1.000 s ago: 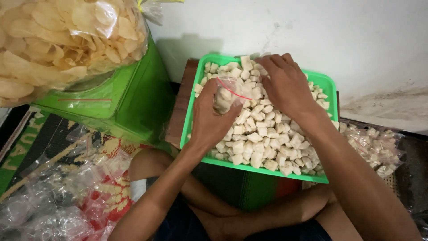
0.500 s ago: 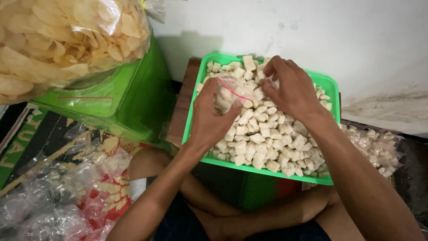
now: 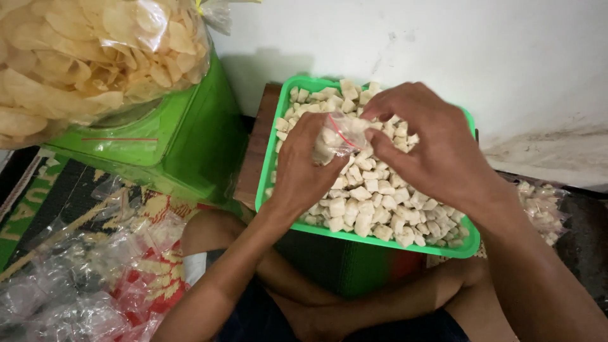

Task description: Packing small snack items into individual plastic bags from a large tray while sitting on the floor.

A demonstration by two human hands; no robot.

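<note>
Home snack-packing floor (bagged crackers (image 3: 95,57))

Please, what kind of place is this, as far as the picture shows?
Probably a home snack-packing spot on the floor. A green tray holds pale cubes, the left hand holds a small clear bag, and a big bag of crackers sits on a green scale.

Two bare forearms, no sleeves, no watch or rings. Left hand (image 3: 303,166) and right hand (image 3: 430,144) bare, nails short. Below the tray (image 3: 329,233): bare legs, dark shorts (image 3: 253,316) at the lap.
</note>
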